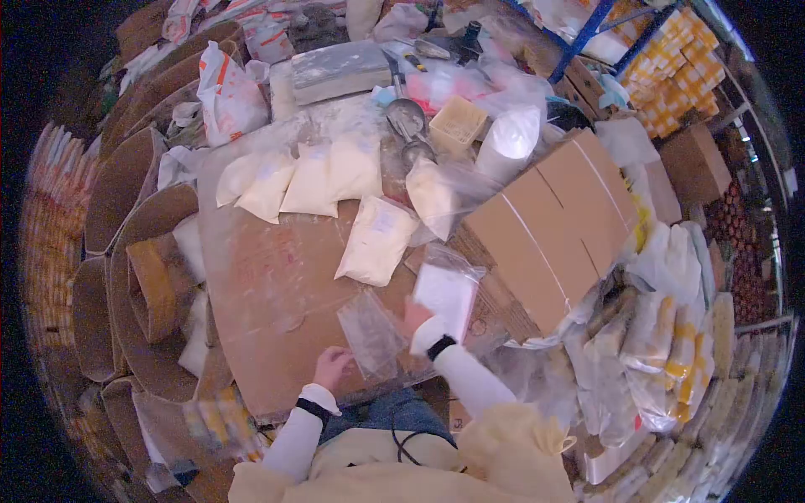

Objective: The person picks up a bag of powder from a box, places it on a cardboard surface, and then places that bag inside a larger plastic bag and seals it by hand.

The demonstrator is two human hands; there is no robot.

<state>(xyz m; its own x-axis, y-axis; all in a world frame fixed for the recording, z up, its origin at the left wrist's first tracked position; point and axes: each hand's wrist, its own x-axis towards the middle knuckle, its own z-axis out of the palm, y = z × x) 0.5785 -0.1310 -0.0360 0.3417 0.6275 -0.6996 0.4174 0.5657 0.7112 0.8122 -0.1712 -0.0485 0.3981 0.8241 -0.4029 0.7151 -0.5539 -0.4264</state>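
Observation:
A clear, thin plastic bag [370, 331] lies on the brown cardboard surface [277, 323], between my two hands. My left hand [334, 367] is beside the bag's lower left edge, its fingers loosely bent and apart. At the left edge of a stack of clear plastic bags with a white sheet [446, 295] is my right hand [416, 315], blurred, so its grip does not show. Just beyond it lies a filled bag of pale powder [378, 241] with a faint label. Several similar powder bags [310, 180] lie in a row farther back.
A flat bundle of strapped cardboard [549, 226] lies to the right. Behind are metal scoops [407, 119], a beige plastic tub [458, 122] and a dusty grey box [340, 71]. Open cartons [159, 285] stand at left; wrapped packages [658, 344] are piled at right.

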